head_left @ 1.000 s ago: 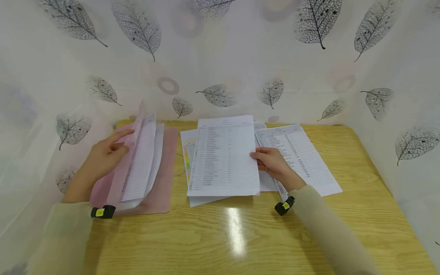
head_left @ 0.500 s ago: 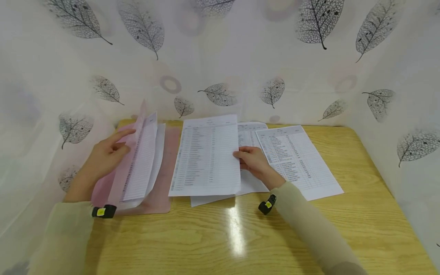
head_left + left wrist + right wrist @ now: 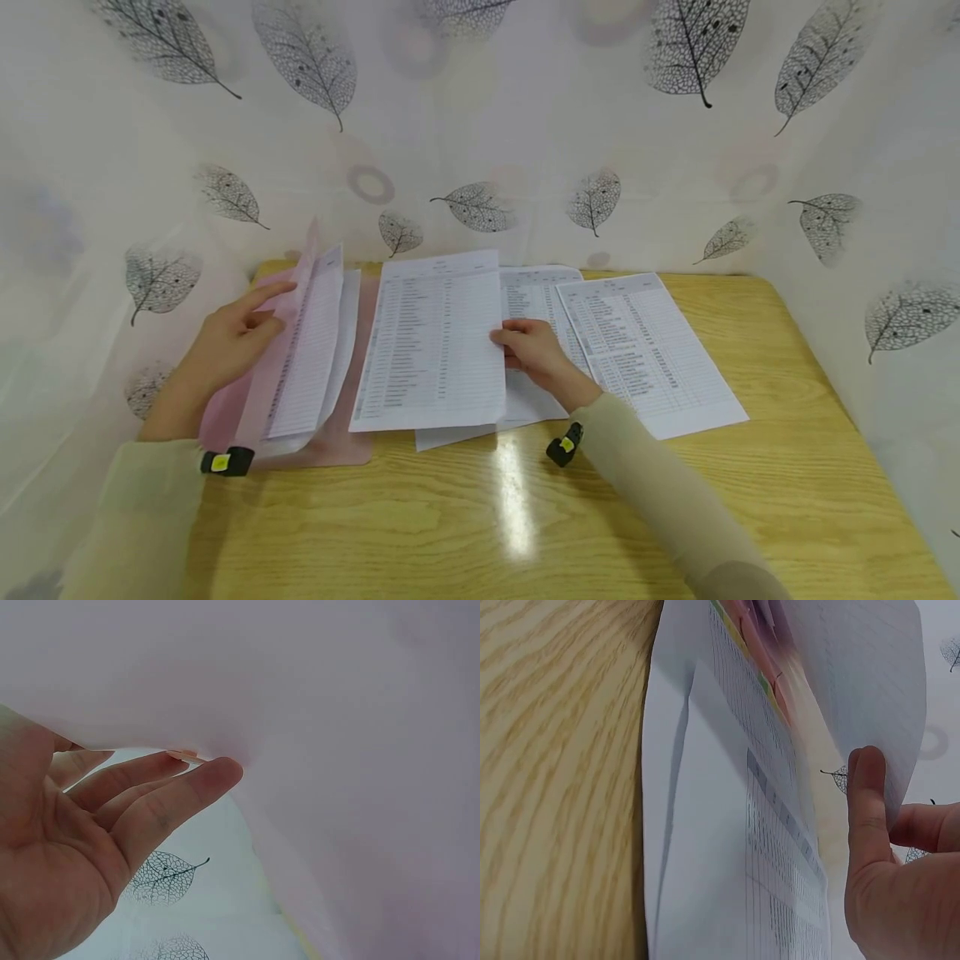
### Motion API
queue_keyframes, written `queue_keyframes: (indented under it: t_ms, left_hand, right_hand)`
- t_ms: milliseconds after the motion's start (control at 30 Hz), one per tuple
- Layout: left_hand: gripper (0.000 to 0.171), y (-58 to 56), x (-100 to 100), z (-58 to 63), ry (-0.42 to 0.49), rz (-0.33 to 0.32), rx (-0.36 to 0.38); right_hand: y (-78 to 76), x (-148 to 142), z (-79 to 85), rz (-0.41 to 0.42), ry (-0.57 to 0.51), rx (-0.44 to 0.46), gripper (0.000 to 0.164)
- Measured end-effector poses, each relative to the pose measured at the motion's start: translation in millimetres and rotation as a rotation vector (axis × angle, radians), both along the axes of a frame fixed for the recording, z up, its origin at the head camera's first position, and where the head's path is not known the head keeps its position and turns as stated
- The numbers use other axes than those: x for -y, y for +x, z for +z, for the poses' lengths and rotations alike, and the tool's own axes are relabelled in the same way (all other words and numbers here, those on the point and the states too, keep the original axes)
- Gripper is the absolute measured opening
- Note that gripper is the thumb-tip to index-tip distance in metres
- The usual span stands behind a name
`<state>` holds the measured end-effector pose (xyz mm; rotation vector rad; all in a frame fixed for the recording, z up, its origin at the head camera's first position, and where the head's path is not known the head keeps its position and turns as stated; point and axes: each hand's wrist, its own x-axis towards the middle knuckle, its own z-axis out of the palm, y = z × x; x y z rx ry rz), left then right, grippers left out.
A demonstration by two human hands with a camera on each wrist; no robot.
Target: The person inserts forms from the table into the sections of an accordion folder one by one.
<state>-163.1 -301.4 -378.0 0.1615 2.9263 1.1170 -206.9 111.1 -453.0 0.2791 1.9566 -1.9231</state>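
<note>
Now the right hand [image 3: 536,354] has the printed sheet [image 3: 431,350] clamped by its right edge, lifted over the middle papers [image 3: 534,400], overlapping the pink folder [image 3: 348,450]; a light, level pinch should spare creases. Whether the left hand [image 3: 228,346] pinches or props the folder's cover [image 3: 270,375], I can't tell. The sheet's long axis runs near to far, header toward the curtain [image 3: 480,125].

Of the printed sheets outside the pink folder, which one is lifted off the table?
The sheet nearest the folder, its edge pinched by the right hand; the other sheets outside lie on the table.
</note>
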Motion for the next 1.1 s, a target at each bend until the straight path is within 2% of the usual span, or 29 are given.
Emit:
queue_keyframes:
  t_ms: [333, 600, 867, 1100]
  left_hand:
    - [0.052, -2.7, 0, 2.1, -0.005, -0.002, 0.003]
    - [0.052, -1.2, -2, 4.6, -0.019, -0.003, 0.013]
    - [0.052, -0.6, -5, 4.6, -0.021, -0.003, 0.016]
    - [0.052, -0.5, -5, 2.9, -0.019, -0.001, 0.013]
  right_hand:
    - [-0.1, 16, 4.1, 0.028, 0.018, -0.004, 0.047]
    - [-0.3, 27, 3.8, 0.039, 0.006, -0.013, 0.041]
    - [0.0, 35, 2.5, 0.044, 0.007, -0.017, 0.047]
    - [0.8, 48, 1.9, 0.047, 0.01, -0.016, 0.045]
